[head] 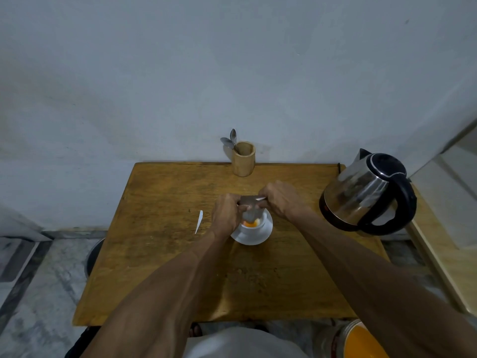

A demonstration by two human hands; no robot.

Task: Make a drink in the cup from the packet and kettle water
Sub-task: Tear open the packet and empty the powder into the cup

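A white cup (255, 226) stands on a white saucer (254, 239) in the middle of the wooden table (165, 254). Orange powder (251, 224) lies inside the cup. A silvery packet (249, 205) is held tipped over the cup, its mouth pointing down into it. My left hand (226, 214) grips the packet's left side and my right hand (280, 202) grips its right top corner. A steel kettle (361, 192) with a black lid and handle stands at the table's right edge, apart from both hands.
A bamboo holder (243, 159) with two spoons (231, 142) stands at the table's back edge against the wall. A torn white strip (198, 221) lies left of the saucer. An orange-lidded container (361, 342) sits on the floor at the lower right.
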